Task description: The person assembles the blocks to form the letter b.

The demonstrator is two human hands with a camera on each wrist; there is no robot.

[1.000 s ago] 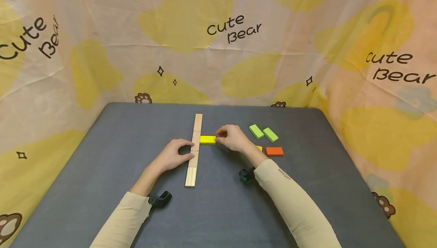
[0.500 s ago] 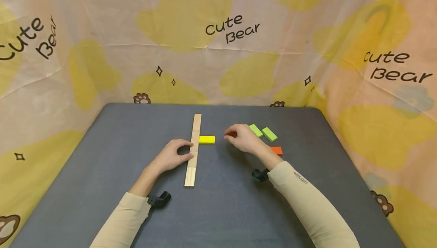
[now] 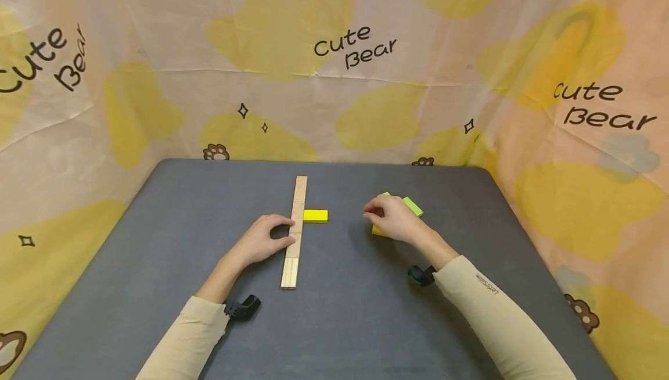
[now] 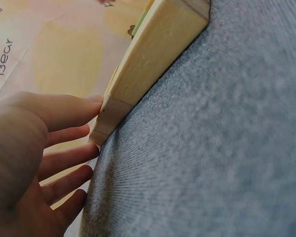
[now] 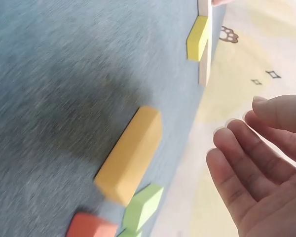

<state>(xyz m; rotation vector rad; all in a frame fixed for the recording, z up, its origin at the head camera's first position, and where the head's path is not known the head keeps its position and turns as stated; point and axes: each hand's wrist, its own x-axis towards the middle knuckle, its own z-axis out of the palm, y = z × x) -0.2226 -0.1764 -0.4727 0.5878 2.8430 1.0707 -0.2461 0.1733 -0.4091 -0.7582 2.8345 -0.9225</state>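
Observation:
A straight row of plain wooden blocks (image 3: 300,189) lies end to end on the grey table. Its side is close up in the left wrist view. My left hand (image 3: 262,239) rests at the row's left side, thumb and index fingertips at the blocks. A bright yellow block (image 3: 316,216) juts out from the row's right side. Over the loose blocks at right, my right hand (image 3: 392,216) holds nothing, its fingers loosely bent. In the head view it partly covers an orange-yellow block (image 5: 129,155), which shows whole in the right wrist view.
Two light green blocks (image 3: 413,206) lie behind my right hand, one mostly hidden. A red-orange block (image 5: 92,226) is at the lower edge of the right wrist view, hidden in the head view. A printed cloth (image 3: 282,37) surrounds the table (image 3: 157,240).
My right hand has let go of the yellow block's end and moved right, over the loose blocks. My left hand and the wooden row have stayed in place.

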